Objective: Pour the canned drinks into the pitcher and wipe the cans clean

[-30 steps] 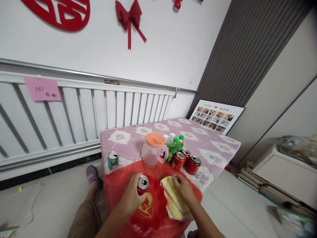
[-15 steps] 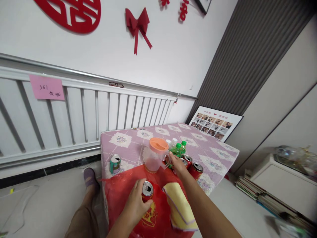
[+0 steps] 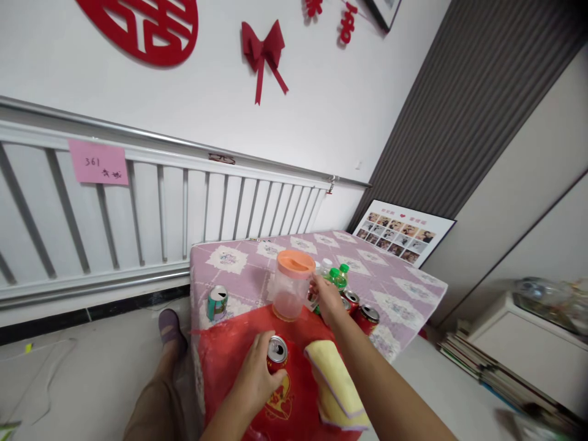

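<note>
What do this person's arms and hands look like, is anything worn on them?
Both arms are bare as far as the picture shows: no sleeves, gloves, watch or rings visible on the left hand or the right hand. Brown trousers cover the leg below.

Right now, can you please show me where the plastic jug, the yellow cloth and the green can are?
plastic jug [image 3: 290, 294]: head view, on its clear body below the orange lid.
yellow cloth [image 3: 331, 370]: head view, on the folded top surface.
green can [image 3: 216, 304]: head view, on its side wall.
</note>
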Action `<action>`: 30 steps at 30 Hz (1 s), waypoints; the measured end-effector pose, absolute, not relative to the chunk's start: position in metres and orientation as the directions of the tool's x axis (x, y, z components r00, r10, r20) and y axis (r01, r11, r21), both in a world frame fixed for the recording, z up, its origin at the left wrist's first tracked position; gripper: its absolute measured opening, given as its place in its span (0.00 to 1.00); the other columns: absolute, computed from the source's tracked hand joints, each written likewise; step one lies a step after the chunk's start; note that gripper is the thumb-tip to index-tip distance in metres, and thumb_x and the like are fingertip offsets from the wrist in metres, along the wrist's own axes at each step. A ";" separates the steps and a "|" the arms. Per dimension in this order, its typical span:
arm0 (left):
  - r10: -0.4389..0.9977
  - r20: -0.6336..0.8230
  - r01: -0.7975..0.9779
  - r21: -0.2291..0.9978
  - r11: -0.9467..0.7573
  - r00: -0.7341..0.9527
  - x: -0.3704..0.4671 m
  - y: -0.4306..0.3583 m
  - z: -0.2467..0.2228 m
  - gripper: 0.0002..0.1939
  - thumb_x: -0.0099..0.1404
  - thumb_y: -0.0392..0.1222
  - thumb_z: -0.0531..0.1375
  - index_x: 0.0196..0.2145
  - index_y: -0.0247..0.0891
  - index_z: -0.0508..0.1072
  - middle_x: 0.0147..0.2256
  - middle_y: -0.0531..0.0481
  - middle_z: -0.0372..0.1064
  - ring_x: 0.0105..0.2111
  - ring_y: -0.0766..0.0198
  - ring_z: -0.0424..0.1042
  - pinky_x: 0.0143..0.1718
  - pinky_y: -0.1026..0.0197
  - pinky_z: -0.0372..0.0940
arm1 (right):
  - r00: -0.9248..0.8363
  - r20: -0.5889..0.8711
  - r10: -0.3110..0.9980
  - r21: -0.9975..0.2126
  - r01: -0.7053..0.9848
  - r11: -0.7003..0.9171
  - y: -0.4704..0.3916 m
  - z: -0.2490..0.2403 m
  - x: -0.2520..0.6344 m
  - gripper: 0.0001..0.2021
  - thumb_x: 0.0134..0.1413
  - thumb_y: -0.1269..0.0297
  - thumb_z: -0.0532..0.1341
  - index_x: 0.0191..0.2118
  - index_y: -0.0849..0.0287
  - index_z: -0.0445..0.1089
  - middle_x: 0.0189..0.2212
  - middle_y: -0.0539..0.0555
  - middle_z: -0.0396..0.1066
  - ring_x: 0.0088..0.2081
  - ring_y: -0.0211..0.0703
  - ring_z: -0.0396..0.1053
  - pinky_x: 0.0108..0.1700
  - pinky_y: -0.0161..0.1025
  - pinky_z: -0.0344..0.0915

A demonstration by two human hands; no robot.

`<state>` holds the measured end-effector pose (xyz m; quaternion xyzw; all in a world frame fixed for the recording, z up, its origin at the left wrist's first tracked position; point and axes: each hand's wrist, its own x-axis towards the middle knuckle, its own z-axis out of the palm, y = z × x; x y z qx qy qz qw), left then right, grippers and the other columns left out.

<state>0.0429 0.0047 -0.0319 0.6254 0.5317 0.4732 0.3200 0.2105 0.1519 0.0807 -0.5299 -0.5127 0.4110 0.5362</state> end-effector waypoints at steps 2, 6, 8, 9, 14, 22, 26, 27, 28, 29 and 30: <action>0.966 0.258 0.359 0.904 -0.233 -0.023 0.043 0.005 -0.032 0.33 0.48 0.28 0.62 0.54 0.37 0.64 0.53 0.41 0.66 0.55 0.53 0.66 0.60 0.52 0.59 | 0.153 0.139 0.978 -0.984 0.133 0.119 0.144 0.099 0.218 0.24 0.50 0.39 0.62 0.23 0.58 0.67 0.18 0.47 0.64 0.20 0.36 0.60 0.22 0.35 0.59; 0.965 0.260 0.355 0.904 -0.237 -0.019 0.042 0.006 -0.033 0.34 0.48 0.29 0.63 0.54 0.37 0.64 0.53 0.41 0.66 0.54 0.53 0.66 0.59 0.52 0.60 | 0.151 0.196 0.969 -0.963 0.218 0.161 0.122 0.136 0.236 0.26 0.42 0.37 0.65 0.17 0.55 0.60 0.12 0.43 0.55 0.17 0.33 0.52 0.21 0.35 0.51; 0.965 0.261 0.356 0.903 -0.242 -0.008 0.042 0.006 -0.034 0.34 0.48 0.29 0.63 0.54 0.37 0.63 0.52 0.41 0.66 0.54 0.53 0.67 0.58 0.51 0.60 | 0.142 0.204 0.969 -0.953 0.255 0.163 0.108 0.150 0.244 0.26 0.41 0.37 0.65 0.18 0.55 0.60 0.12 0.42 0.54 0.17 0.33 0.50 0.21 0.35 0.50; 0.964 0.265 0.357 0.901 -0.245 -0.006 0.042 0.006 -0.034 0.34 0.48 0.29 0.63 0.54 0.37 0.63 0.52 0.41 0.66 0.54 0.52 0.67 0.58 0.51 0.60 | 0.136 0.205 0.969 -0.949 0.272 0.162 0.100 0.157 0.248 0.26 0.41 0.36 0.65 0.18 0.55 0.60 0.12 0.42 0.54 0.17 0.33 0.50 0.21 0.35 0.50; 0.956 0.291 0.350 0.898 -0.267 -0.018 0.040 0.006 -0.035 0.34 0.49 0.29 0.64 0.53 0.40 0.63 0.52 0.43 0.66 0.53 0.53 0.67 0.57 0.50 0.61 | 0.103 0.180 0.978 -0.925 0.356 0.132 0.065 0.178 0.261 0.25 0.40 0.38 0.66 0.21 0.58 0.66 0.12 0.42 0.53 0.17 0.33 0.50 0.20 0.34 0.48; 0.952 0.306 0.344 0.895 -0.284 -0.011 0.037 0.004 -0.032 0.33 0.49 0.29 0.64 0.53 0.39 0.63 0.51 0.43 0.66 0.52 0.54 0.67 0.57 0.51 0.61 | -0.027 0.128 0.991 -0.808 0.576 0.120 0.039 0.190 0.273 0.23 0.48 0.42 0.61 0.18 0.56 0.60 0.15 0.45 0.57 0.19 0.34 0.55 0.21 0.33 0.51; 0.954 0.300 0.348 0.896 -0.274 -0.021 0.037 0.002 -0.031 0.34 0.49 0.29 0.65 0.54 0.39 0.62 0.52 0.43 0.65 0.53 0.54 0.67 0.58 0.50 0.60 | -0.101 0.127 0.987 -0.734 0.659 0.162 0.037 0.185 0.272 0.22 0.51 0.45 0.60 0.19 0.57 0.62 0.16 0.45 0.58 0.20 0.35 0.55 0.23 0.33 0.53; 0.954 0.298 0.349 0.897 -0.271 -0.026 0.038 0.002 -0.031 0.34 0.49 0.29 0.65 0.54 0.39 0.62 0.53 0.42 0.65 0.54 0.54 0.66 0.58 0.50 0.60 | -0.114 0.121 0.986 -0.715 0.679 0.166 0.037 0.184 0.271 0.21 0.51 0.46 0.60 0.19 0.57 0.63 0.16 0.46 0.59 0.21 0.35 0.56 0.23 0.33 0.53; 0.955 0.296 0.350 0.898 -0.268 -0.031 0.038 0.002 -0.030 0.34 0.49 0.29 0.65 0.54 0.39 0.62 0.53 0.42 0.64 0.54 0.54 0.66 0.58 0.50 0.59 | -0.124 0.117 0.985 -0.697 0.697 0.170 0.037 0.182 0.271 0.21 0.51 0.46 0.60 0.19 0.57 0.63 0.16 0.46 0.60 0.21 0.35 0.56 0.23 0.34 0.53; 0.955 0.295 0.352 0.898 -0.264 -0.037 0.039 0.002 -0.031 0.35 0.49 0.29 0.65 0.54 0.39 0.62 0.53 0.42 0.64 0.54 0.54 0.66 0.59 0.50 0.59 | -0.133 0.116 0.984 -0.680 0.712 0.176 0.037 0.181 0.271 0.21 0.51 0.46 0.60 0.19 0.57 0.64 0.16 0.46 0.60 0.21 0.35 0.56 0.24 0.34 0.53; 0.955 0.295 0.353 0.898 -0.261 -0.043 0.039 0.001 -0.031 0.34 0.49 0.29 0.65 0.54 0.38 0.62 0.53 0.42 0.64 0.54 0.54 0.66 0.59 0.50 0.59 | -0.142 0.116 0.983 -0.665 0.724 0.183 0.037 0.180 0.270 0.20 0.51 0.47 0.60 0.19 0.58 0.64 0.16 0.46 0.60 0.21 0.35 0.56 0.24 0.34 0.53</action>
